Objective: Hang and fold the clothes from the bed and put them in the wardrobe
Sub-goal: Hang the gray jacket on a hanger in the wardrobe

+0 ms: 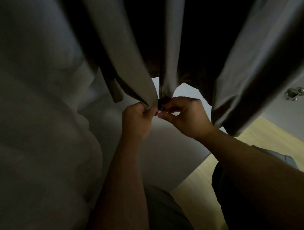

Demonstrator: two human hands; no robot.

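A grey jacket [126, 50] hangs in front of me, its two front edges meeting at the bottom hem. My left hand [139, 119] grips the left front edge at the hem. My right hand [181, 114] pinches a small dark zipper piece [161, 108] at the bottom of the right front edge. The two hands nearly touch. Another grey garment [261, 58] hangs to the right. The top of the clothes is dark and hidden.
A pale fabric mass [32, 122] fills the left side. A white wardrobe panel with a metal handle [295, 93] is at the right. Light wooden floor [256, 144] shows below right, and a white surface [167, 149] lies under my hands.
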